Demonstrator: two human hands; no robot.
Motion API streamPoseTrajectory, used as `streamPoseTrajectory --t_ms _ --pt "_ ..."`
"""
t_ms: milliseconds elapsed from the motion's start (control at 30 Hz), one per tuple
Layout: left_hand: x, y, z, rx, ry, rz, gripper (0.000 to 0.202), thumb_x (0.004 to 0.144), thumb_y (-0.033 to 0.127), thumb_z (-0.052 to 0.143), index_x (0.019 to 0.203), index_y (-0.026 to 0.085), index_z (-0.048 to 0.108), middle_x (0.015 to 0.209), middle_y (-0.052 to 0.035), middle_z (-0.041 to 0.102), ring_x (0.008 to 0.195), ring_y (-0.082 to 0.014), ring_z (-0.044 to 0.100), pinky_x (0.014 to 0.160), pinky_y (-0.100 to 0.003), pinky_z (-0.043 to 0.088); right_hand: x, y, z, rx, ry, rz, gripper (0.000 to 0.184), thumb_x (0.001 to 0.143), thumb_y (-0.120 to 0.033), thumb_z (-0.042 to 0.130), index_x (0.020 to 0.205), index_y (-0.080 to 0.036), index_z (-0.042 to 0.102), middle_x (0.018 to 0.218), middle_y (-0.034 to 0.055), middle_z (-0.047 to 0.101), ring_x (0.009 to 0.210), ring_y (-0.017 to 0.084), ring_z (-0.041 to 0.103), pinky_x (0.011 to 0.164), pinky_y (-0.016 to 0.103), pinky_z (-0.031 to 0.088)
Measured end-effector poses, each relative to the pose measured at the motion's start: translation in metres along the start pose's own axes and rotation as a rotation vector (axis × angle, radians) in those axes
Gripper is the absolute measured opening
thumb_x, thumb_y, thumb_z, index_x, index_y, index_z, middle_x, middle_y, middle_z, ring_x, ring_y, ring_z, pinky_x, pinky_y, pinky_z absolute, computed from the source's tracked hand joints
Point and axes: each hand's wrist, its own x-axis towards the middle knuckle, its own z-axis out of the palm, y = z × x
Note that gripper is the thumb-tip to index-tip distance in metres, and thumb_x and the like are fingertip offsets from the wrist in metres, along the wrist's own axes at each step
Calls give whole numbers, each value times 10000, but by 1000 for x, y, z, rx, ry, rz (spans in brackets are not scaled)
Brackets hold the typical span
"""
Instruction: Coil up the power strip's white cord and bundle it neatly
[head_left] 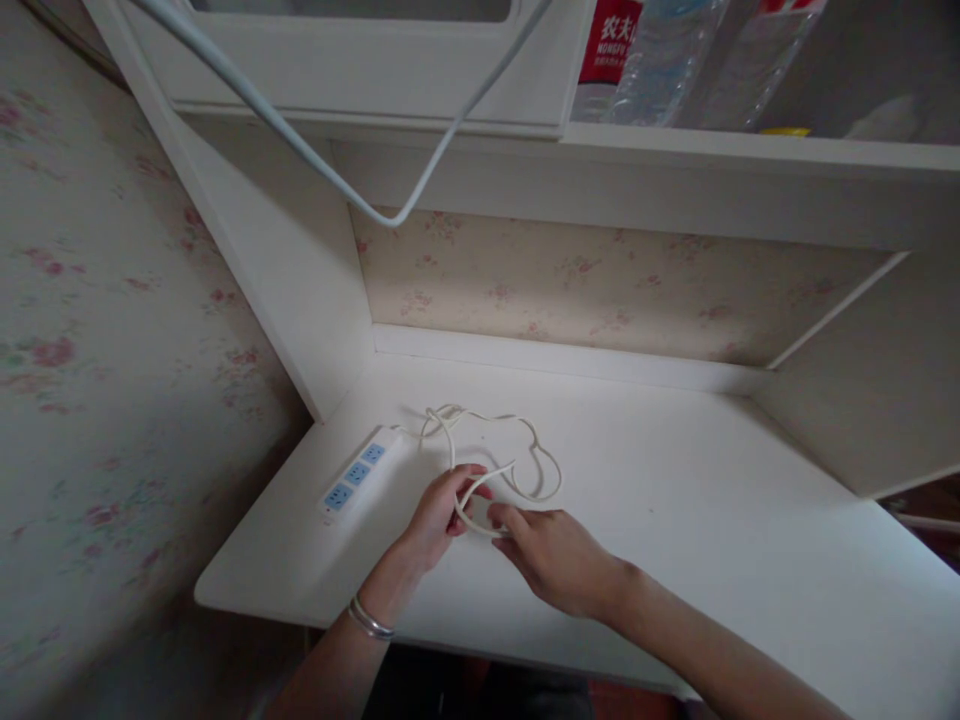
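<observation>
A white power strip with blue sockets lies near the left end of a white desk. Its white cord runs from the strip's far end and lies in loose loops on the desk. My left hand, with a silver bangle on the wrist, pinches a loop of the cord just right of the strip. My right hand grips the same loop from the right, its fingertips close to the left hand's.
A shelf above holds plastic water bottles with a red label. A thick white cable hangs across the upper cabinet front. Floral wallpaper covers the left wall and the desk's back panel. White side panels close in the desk at left and right.
</observation>
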Motion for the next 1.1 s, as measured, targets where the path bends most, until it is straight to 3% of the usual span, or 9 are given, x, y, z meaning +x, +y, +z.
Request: streamPoseTrajectory --t_ms 100,233,367,467,667,867,1000,1100 --pt "2 -2 -2 -13 29 39 333 778 485 582 896 173 575 732 -24 668 361 -22 315 346 -176 123 -10 10 8 148 66 63 273 970 -322 343 1076 -194 561 979 74 653 915 204 603 820 330 450" --pt "5 -2 1 -88 0 6 352 793 513 574 862 169 543 747 -39 689 314 -10 287 330 -177 117 -10 15 19 287 148 31 325 968 -349 367 1189 -207 558 1093 88 635 1024 207 558 941 378 399" --pt "6 3 1 -164 -26 23 366 812 514 562 837 149 551 708 -47 686 308 -8 299 332 -172 160 9 18 25 396 125 -35 339 951 -388 414 1190 -213 578 1103 74 631 1049 191 539 950 356 398" --pt "6 6 -5 -217 18 -8 354 812 500 579 816 147 552 656 -32 667 331 -21 352 336 -158 190 29 28 35 480 115 -60 375 947 -443 400 1184 -218 585 1143 67 606 1081 174 521 958 326 396" --pt "3 4 -18 -223 23 -38 340 821 473 596 807 135 561 601 -25 640 345 -24 386 329 -137 192 60 59 66 399 231 -42 598 875 -629 354 1245 -187 518 1194 116 551 1132 224 472 994 404 349" --pt "3 0 -19 -278 -5 -84 343 816 476 606 765 143 539 537 18 588 307 -5 313 312 -137 183 65 61 72 391 277 145 643 807 -673 456 1268 -227 510 1232 122 498 1168 274 429 983 482 331" --pt "3 -3 -19 -262 -42 -110 333 802 464 632 767 149 531 565 41 548 341 -2 318 319 -130 191 60 60 63 846 188 220 816 724 -656 604 1383 -222 395 1235 119 522 1139 263 480 975 434 363" --pt "0 -5 -16 -200 -85 -156 328 789 448 657 771 144 537 623 39 523 390 0 343 334 -123 187 56 60 50 1178 154 290 779 724 -590 654 1381 -254 404 1282 86 527 1172 247 480 1020 415 321"
